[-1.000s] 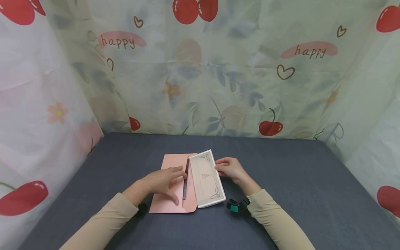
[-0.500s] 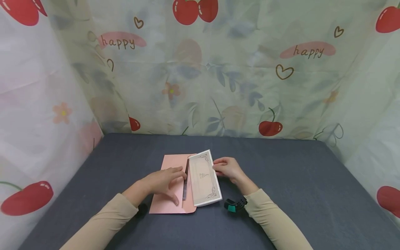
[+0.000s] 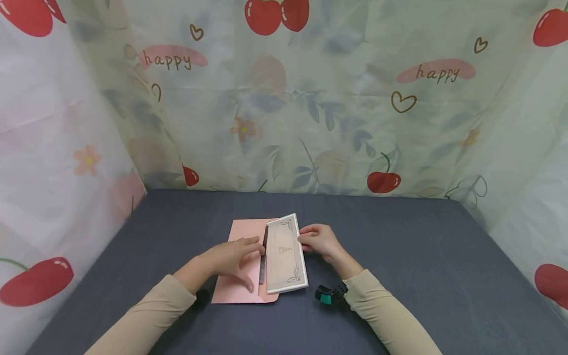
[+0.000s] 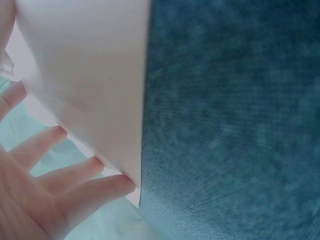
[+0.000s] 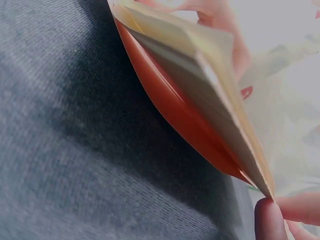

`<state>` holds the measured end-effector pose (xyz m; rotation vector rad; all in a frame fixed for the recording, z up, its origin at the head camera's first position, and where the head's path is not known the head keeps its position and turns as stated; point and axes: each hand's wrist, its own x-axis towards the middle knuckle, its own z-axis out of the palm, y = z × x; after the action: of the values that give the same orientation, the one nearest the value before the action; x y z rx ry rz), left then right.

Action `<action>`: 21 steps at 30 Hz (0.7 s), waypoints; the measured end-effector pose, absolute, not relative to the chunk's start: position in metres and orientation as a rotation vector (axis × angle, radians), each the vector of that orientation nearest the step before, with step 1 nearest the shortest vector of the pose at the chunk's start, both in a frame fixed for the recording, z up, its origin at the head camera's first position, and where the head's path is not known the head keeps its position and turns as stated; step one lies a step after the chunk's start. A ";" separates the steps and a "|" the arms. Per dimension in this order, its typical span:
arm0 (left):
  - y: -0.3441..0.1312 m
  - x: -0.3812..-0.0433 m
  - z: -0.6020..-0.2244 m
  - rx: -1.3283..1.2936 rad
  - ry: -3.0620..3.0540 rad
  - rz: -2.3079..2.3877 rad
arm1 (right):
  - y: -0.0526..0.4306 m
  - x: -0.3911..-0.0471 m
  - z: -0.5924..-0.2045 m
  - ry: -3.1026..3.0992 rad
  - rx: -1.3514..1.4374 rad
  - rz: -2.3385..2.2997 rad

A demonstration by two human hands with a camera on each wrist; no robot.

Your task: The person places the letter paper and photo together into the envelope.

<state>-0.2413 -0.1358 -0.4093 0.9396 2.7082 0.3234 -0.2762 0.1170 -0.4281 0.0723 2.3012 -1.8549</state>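
Observation:
A pink envelope [image 3: 246, 291] lies on the dark table, with a dark strip showing along its opening. My left hand [image 3: 232, 259] rests on it with thumb and fingers spread, the fingertips near that strip. In the left wrist view, the left fingers [image 4: 82, 172] lie along the envelope's pale edge. My right hand [image 3: 323, 241] pinches the long right edge of a cream card [image 3: 281, 268] with an ornate printed border. The card leans over the envelope's right part, its left edge beside the opening. In the right wrist view, the card [image 5: 220, 95] shows layered edges above the envelope [image 5: 175, 112].
A black band with a teal part [image 3: 327, 296] sits by the right sleeve cuff. Around the table [image 3: 399, 236] hang printed curtains [image 3: 284, 143] with cherries, hearts and the word happy.
My right hand has moved left with the card, which now overlaps more of the envelope and stands straighter. The left hand and the envelope have stayed in place.

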 end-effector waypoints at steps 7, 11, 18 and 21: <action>-0.135 -0.239 -0.408 0.942 2.715 0.321 | 0.114 -0.275 -0.430 2.288 0.079 -1.862; -0.135 -0.239 -0.407 0.939 2.722 0.312 | 0.113 -0.275 -0.431 2.296 0.090 -1.863; -0.134 -0.239 -0.406 0.939 2.717 0.311 | 0.111 -0.274 -0.433 2.301 0.104 -1.878; -0.135 -0.240 -0.407 0.944 2.722 0.307 | 0.110 -0.272 -0.433 2.294 0.101 -1.883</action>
<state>-0.2395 -0.1345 -0.4072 0.9439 2.7217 0.3073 -0.2723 0.1099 -0.4335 0.1014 2.2937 -1.8831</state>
